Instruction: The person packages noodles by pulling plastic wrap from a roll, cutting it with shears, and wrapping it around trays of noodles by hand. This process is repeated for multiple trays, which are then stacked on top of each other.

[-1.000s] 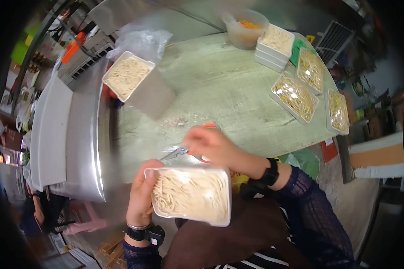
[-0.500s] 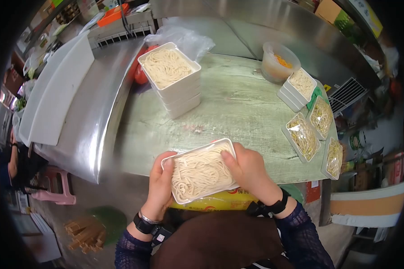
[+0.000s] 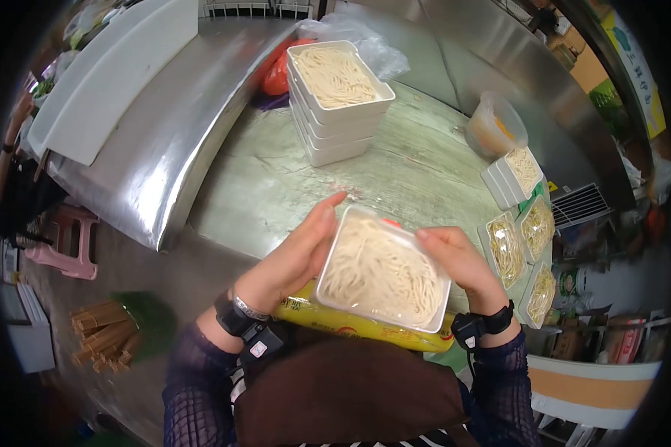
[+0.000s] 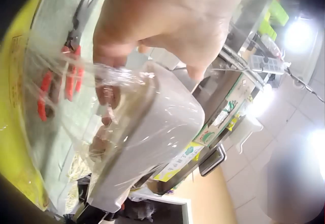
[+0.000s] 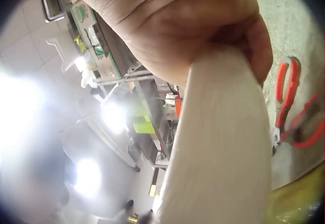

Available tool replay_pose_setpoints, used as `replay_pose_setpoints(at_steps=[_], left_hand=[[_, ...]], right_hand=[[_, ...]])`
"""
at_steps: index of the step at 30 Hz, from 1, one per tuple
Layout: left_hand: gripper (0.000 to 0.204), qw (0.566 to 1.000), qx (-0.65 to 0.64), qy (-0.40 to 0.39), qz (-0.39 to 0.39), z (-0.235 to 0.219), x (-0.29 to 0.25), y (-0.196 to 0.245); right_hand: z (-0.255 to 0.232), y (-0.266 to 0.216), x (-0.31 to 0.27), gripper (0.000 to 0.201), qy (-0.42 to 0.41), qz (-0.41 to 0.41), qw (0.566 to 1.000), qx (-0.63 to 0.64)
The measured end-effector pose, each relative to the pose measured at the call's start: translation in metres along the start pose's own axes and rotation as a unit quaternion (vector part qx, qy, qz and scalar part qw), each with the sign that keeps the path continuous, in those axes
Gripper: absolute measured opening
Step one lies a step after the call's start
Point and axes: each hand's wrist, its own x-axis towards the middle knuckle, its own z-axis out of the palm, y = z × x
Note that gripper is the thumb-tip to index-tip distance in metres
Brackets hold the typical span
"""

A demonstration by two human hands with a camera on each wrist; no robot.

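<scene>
A white tray of noodles [image 3: 384,272], with clear cling film over it, is tilted in front of the body above the table edge. My right hand [image 3: 458,261] grips its upper right corner, thumb on the rim and fingers underneath. Beside its left side is my left hand [image 3: 294,249], fingers stretched out. In the left wrist view, loose cling film [image 4: 122,76] hangs between those fingers and the tray wall. Red-handled scissors [image 5: 288,89] lie on the table behind the tray. A yellow cling film box [image 3: 350,328] with print sits below the tray at the near edge.
Several stacked white trays of noodles [image 3: 335,112] stand at the back left. Film-covered trays of sprouts [image 3: 505,249] lie at the right, near a smaller tray stack [image 3: 511,182] and a translucent tub [image 3: 492,123]. A steel counter [image 3: 179,97] borders the left side.
The right hand came off the scissors and took hold of the tray's right side. The tray then tilted the other way, and the left hand loosened from its left edge with fingers straightened.
</scene>
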Motion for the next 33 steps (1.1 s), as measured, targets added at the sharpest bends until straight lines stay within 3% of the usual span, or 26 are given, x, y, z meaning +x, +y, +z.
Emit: replay_pose_setpoints(at_steps=[1, 5, 8, 9, 12, 15, 18, 21, 24, 28, 31, 33], left_hand=[[0.058, 0.999, 0.014, -0.034, 0.018, -0.006, 0.0, 0.0], [0.054, 0.986, 0.158, -0.025, 0.054, -0.031, -0.008, -0.005], [0.045, 0.881, 0.437, -0.041, 0.175, -0.025, -0.022, 0.002], [0.045, 0.834, 0.507, -0.001, 0.22, -0.02, -0.022, 0.0], [0.034, 0.825, 0.523, 0.04, 0.211, -0.02, -0.025, -0.003], [0.021, 0.9, 0.431, 0.058, 0.022, -0.017, -0.03, -0.002], [0.008, 0.964, 0.254, 0.046, 0.061, -0.017, -0.028, -0.014], [0.006, 0.894, 0.418, -0.021, 0.16, -0.023, -0.028, -0.01], [0.008, 0.798, 0.539, 0.002, 0.268, -0.03, -0.025, 0.0], [0.011, 0.783, 0.539, -0.076, 0.3, -0.019, -0.019, 0.013], [0.013, 0.777, 0.518, -0.178, 0.311, -0.004, -0.009, 0.028], [0.013, 0.779, 0.495, -0.233, 0.306, 0.006, 0.0, 0.037]], right_hand=[[-0.002, 0.001, -0.002, 0.042, 0.019, -0.001, 0.998, 0.058], [-0.024, 0.005, -0.003, 0.043, 0.08, 0.021, 0.988, 0.131], [-0.031, 0.003, -0.002, 0.044, 0.106, 0.03, 0.982, 0.152], [-0.031, 0.003, -0.002, 0.044, 0.11, 0.029, 0.981, 0.159], [-0.032, 0.004, -0.003, 0.044, 0.118, 0.031, 0.98, 0.156], [-0.033, 0.006, -0.006, 0.044, 0.113, 0.032, 0.982, 0.149], [-0.031, 0.003, -0.009, 0.041, 0.101, 0.035, 0.979, 0.172], [-0.034, 0.011, -0.012, 0.037, 0.075, 0.034, 0.98, 0.182], [-0.038, 0.018, -0.025, 0.035, 0.0, 0.021, 0.994, 0.105], [-0.026, 0.005, -0.039, 0.037, -0.125, 0.04, 0.991, 0.041], [-0.025, 0.001, -0.041, 0.037, -0.188, 0.0, 0.981, -0.055], [-0.023, -0.003, -0.04, 0.036, -0.203, 0.008, 0.978, -0.046]])
